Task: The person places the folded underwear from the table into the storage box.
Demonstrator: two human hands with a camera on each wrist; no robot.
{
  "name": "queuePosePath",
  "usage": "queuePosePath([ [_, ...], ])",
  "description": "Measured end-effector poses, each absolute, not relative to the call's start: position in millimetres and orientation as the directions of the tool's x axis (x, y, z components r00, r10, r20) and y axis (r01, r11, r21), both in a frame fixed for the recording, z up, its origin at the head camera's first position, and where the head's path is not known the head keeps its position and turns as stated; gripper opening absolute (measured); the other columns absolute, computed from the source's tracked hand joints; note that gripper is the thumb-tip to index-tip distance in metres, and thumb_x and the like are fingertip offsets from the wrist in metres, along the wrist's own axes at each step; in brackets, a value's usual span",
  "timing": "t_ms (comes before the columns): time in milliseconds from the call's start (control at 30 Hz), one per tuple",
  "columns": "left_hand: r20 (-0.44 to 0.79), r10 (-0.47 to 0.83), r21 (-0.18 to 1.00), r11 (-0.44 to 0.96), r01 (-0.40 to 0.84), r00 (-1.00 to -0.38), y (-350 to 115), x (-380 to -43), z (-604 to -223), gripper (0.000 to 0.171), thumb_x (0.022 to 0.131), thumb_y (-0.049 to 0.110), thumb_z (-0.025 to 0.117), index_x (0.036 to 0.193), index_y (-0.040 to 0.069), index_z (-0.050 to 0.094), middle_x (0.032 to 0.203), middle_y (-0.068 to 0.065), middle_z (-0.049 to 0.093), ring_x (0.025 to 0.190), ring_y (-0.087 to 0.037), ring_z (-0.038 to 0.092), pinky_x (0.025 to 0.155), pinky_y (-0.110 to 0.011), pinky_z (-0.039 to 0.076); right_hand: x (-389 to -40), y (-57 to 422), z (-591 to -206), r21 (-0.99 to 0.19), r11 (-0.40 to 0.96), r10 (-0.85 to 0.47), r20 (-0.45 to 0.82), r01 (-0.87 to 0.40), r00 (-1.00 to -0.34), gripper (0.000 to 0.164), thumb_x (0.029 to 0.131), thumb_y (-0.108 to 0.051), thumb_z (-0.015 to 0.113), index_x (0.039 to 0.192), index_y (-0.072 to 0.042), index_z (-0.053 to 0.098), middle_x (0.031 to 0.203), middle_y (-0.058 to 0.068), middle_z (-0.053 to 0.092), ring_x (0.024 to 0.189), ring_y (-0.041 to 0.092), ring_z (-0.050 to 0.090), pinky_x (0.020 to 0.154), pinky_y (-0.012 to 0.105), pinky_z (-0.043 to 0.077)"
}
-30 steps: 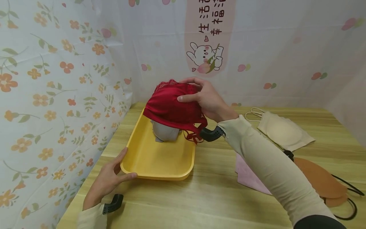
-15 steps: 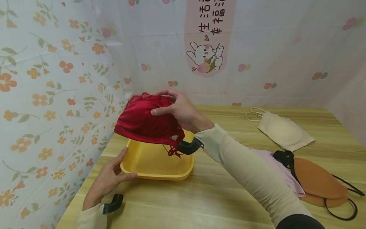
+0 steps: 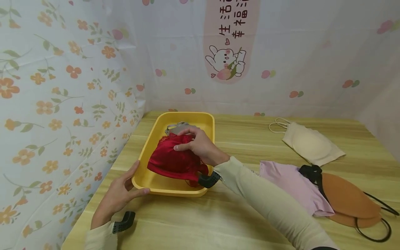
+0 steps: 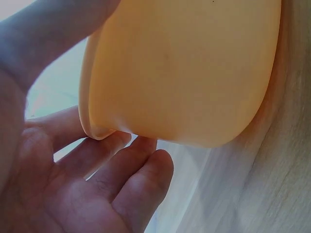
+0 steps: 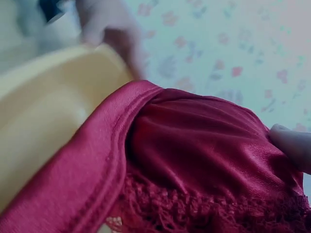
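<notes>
Pinches the red satin bra [image 3: 175,160] in the right grip [image 3: 202,146], left of centre in the head view, with the thumb across the satin face and fingers at the lace-trimmed upper edge. Holds it inside the outline of the yellow tray [image 3: 172,192], over the lower half; cannot tell of any contact between cloth and tray floor. Partly hides a grey garment [image 3: 178,129] lying farther up in the tray, with looped strap toward the upper left.

Holds the tray's lower-left corner in the left grip [image 3: 117,194], at lower left of the frame: thumb on the near rim, fingers around the left side. In the left wrist view, shows bent fingers touching the tray at lower left. In the right wrist view, shows shiny red satin and lace close up, a thumb tip at the right edge, blurred tray at left.

At right of the head view, on the wood-grain desk [image 3: 218,225]: a cream top [image 3: 312,144] with thin straps, toward the back; a lilac garment [image 3: 290,184], partly behind the right sleeve [image 3: 265,201]; beside it, at lower right, an orange-brown garment [image 3: 347,198] with black straps. Behind, a pale patterned cloth [image 3: 175,45] with a rabbit drawing [image 3: 223,59] at upper centre.
</notes>
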State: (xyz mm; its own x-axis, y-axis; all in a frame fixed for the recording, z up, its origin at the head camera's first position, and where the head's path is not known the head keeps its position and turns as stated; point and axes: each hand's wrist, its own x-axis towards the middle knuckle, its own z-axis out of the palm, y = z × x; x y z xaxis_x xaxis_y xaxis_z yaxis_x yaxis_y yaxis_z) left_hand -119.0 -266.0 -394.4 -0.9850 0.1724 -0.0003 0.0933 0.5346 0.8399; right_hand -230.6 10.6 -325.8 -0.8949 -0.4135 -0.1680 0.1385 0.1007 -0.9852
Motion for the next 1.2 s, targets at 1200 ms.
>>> queuePosePath([
  [1200, -0.021, 0.182, 0.849, 0.522, 0.078, -0.983, -265.9, -119.0, -393.9, 0.103, 0.086, 0.023, 0.081, 0.162, 0.008, 0.012, 0.168, -0.022, 0.010, 0.146, -0.041, 0.037, 0.098, 0.000, 0.040, -241.0, 30.4, -332.9, -0.368, 0.650, -0.744, -0.127, -0.665, -0.656, 0.031, 0.095, -0.027, 0.070, 0.121, -0.010, 0.072, 0.117, 0.007, 0.072, 0.102, 0.022, 0.062, 0.092, 0.036, 0.054],
])
